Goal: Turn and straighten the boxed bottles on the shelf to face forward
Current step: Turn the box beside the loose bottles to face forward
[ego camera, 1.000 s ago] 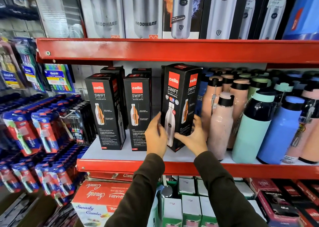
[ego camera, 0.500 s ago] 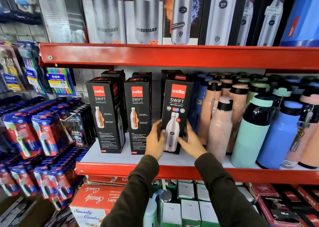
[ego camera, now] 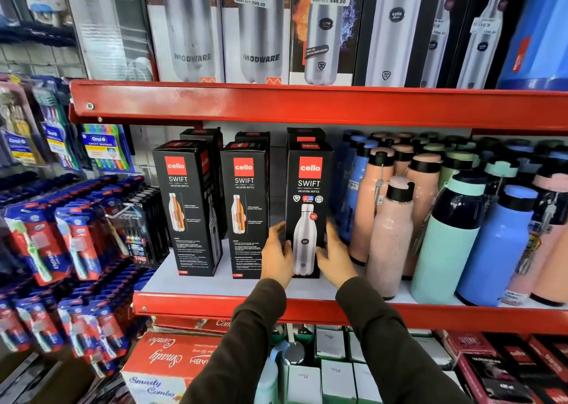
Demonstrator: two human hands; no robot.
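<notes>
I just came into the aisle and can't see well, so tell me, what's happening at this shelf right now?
A person is tidying boxed bottles on the red shelf. The left hand and right hand grip the lower sides of the rightmost Cello Swift box, which stands upright with its front panel facing out. Two more Swift boxes stand to its left, angled slightly so a side panel shows. Loose coloured bottles fill the shelf to the right.

Both arms fwd, L hand (ego camera: 276, 254) & R hand (ego camera: 333, 257) upright, palms inward.
</notes>
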